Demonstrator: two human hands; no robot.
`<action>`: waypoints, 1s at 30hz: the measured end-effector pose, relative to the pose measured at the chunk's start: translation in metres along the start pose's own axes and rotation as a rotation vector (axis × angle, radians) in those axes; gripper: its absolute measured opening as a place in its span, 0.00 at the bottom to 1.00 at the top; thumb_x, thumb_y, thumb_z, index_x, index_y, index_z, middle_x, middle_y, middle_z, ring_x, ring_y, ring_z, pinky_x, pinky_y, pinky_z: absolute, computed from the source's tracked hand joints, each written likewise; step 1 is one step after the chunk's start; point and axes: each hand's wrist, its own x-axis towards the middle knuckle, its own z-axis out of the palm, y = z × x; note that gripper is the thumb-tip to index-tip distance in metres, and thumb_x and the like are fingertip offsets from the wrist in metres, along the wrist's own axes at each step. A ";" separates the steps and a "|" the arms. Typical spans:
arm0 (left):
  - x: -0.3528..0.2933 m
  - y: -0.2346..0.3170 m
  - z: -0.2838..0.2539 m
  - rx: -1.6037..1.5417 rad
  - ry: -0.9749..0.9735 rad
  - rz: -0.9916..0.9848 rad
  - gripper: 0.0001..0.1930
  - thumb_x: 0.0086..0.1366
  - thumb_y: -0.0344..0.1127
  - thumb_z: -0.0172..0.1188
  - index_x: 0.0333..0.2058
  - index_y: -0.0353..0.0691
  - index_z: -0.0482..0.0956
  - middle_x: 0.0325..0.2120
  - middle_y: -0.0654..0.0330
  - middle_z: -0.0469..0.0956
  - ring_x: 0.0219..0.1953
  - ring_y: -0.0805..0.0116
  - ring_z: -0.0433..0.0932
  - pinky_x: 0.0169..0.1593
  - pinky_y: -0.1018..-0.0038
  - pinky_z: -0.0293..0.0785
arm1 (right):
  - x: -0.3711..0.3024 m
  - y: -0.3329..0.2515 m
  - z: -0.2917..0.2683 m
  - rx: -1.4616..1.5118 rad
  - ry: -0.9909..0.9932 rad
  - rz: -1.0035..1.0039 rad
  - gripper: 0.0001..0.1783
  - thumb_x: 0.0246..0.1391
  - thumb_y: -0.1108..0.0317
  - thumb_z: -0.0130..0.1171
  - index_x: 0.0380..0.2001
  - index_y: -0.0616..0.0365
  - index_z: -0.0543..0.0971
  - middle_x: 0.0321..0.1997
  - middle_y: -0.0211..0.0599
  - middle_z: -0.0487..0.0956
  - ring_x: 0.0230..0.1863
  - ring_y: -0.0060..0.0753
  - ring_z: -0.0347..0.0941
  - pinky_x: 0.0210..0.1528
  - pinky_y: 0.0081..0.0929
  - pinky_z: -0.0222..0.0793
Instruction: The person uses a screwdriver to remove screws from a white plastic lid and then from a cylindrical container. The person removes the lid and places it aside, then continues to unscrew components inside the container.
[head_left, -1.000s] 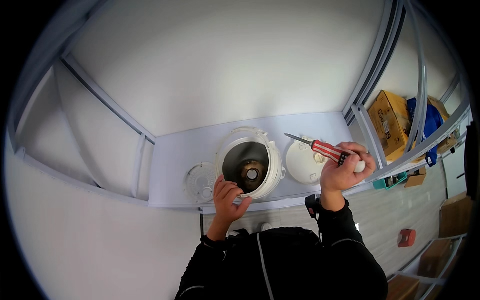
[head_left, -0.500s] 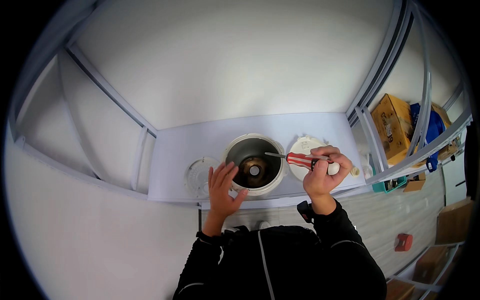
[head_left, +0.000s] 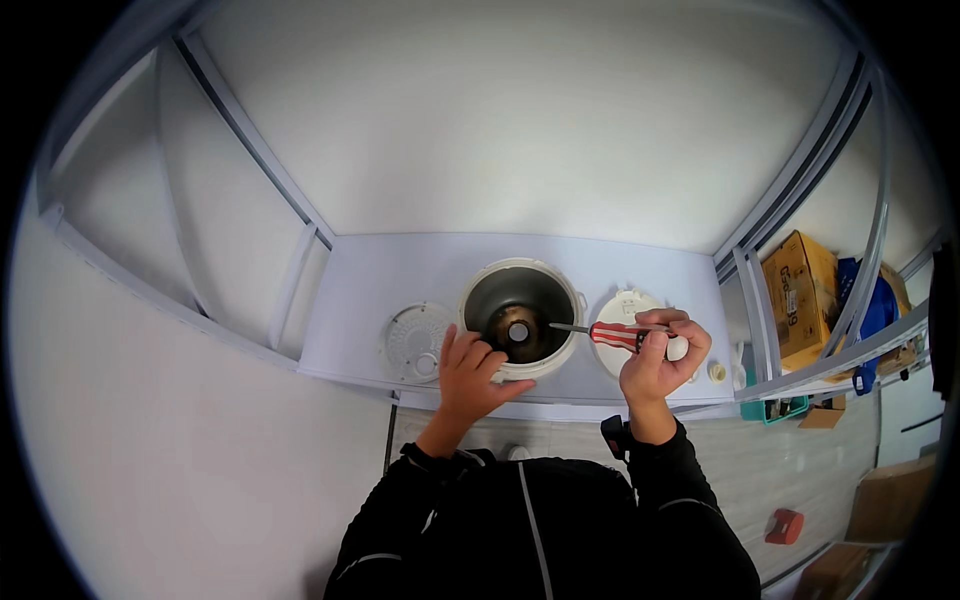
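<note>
A rice cooker body (head_left: 480, 282) stands upright on the bench, its dark inside uncovered, with a browned heating plate (head_left: 505, 325) and a pale round centre (head_left: 518, 331). My right hand (head_left: 660, 365) is closed around the red-and-white striped handle of a screwdriver (head_left: 613, 335), whose metal shaft points left over the cooker's opening. Fingers apart, my left hand (head_left: 473, 378) lies at the near-left rim of the cooker; whether it presses on the rim I cannot tell. A clear perforated disc (head_left: 412, 335) lies left of the cooker. To its right a round white cover (head_left: 612, 360) is partly behind my right hand.
The white bench (head_left: 380, 268) sits against a pale wall, between metal frames (head_left: 255, 140). A small cream round part (head_left: 716, 372) lies at its right end. Beyond are a cardboard box (head_left: 800, 295), blue bag (head_left: 875, 325), teal basket (head_left: 775, 410) and a red item (head_left: 784, 526) on the floor.
My left hand has come closer to the cooker's near rim, its fingers more bent. The screwdriver stays in my right hand, still pointing over the opening. The whole view has shifted slightly.
</note>
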 end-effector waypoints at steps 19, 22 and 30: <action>0.022 0.007 -0.004 -0.106 -0.197 0.020 0.27 0.52 0.54 0.80 0.48 0.47 0.89 0.43 0.64 0.81 0.53 0.59 0.77 0.76 0.46 0.62 | -0.017 0.026 -0.003 -0.061 -0.203 0.177 0.21 0.65 0.78 0.68 0.53 0.58 0.68 0.46 0.45 0.83 0.45 0.31 0.81 0.52 0.30 0.78; 0.018 0.016 0.006 -0.094 -0.128 0.015 0.28 0.53 0.56 0.79 0.49 0.47 0.89 0.41 0.65 0.79 0.49 0.60 0.76 0.74 0.46 0.62 | -0.016 0.024 -0.008 -0.088 -0.205 0.271 0.22 0.62 0.77 0.72 0.51 0.59 0.69 0.45 0.44 0.84 0.45 0.30 0.81 0.51 0.29 0.78; 0.018 0.025 0.019 -0.010 -0.071 0.026 0.32 0.53 0.57 0.80 0.52 0.45 0.89 0.38 0.66 0.78 0.48 0.63 0.75 0.73 0.49 0.61 | -0.018 0.001 -0.021 -0.270 -0.340 0.413 0.26 0.56 0.70 0.82 0.42 0.57 0.70 0.42 0.44 0.86 0.42 0.31 0.84 0.48 0.31 0.79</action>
